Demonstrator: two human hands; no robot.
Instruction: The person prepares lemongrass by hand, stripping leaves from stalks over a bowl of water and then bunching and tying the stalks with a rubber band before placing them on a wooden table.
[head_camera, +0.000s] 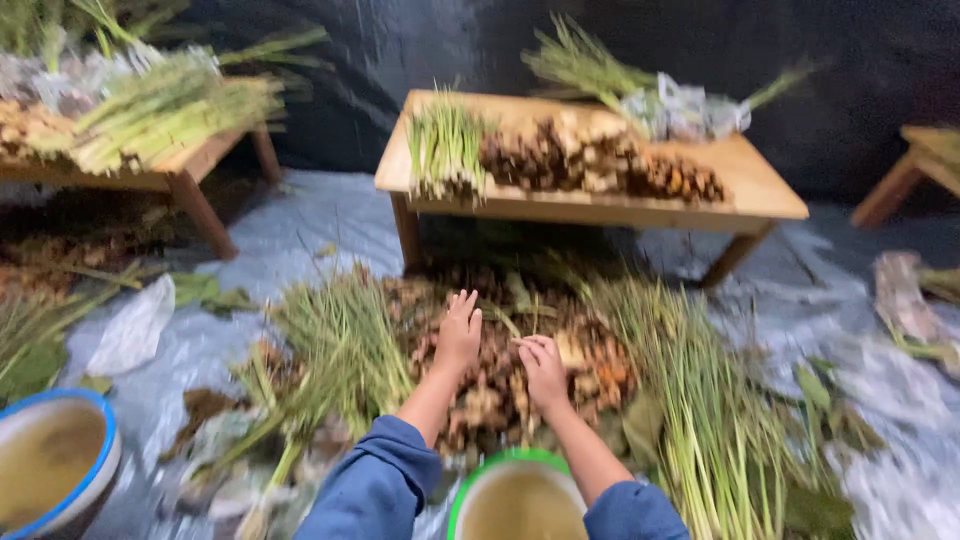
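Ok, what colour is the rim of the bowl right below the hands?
Green; the bowl holds murky yellowish liquid. It shows best in the head view.

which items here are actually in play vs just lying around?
In play:
- left hand, flat on the brown knobbly root pile
- right hand, on the same pile, fingers curled
- green-rimmed round basin, nearest the hands

Lying about:
- low wooden table
- blue-rimmed round basin
- long green stalk bundles

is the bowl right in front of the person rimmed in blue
No, the bowl between the person's forearms has a green rim; the blue-rimmed bowl sits off to the left.
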